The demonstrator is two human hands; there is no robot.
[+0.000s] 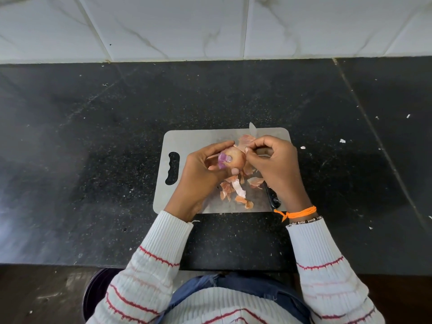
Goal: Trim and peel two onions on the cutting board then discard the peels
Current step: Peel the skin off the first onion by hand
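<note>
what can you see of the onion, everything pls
The onion is small and round, mostly covered in papery tan-pink skin, with purple flesh bared at its trimmed end facing the camera. It is held above the cutting board, gripped in the left hand, while the right hand pinches skin at its upper right side. Loose peels lie below.

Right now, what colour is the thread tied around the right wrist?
Bright orange. The thread sits just above the sleeve cuff, clearest in the head view.
</note>
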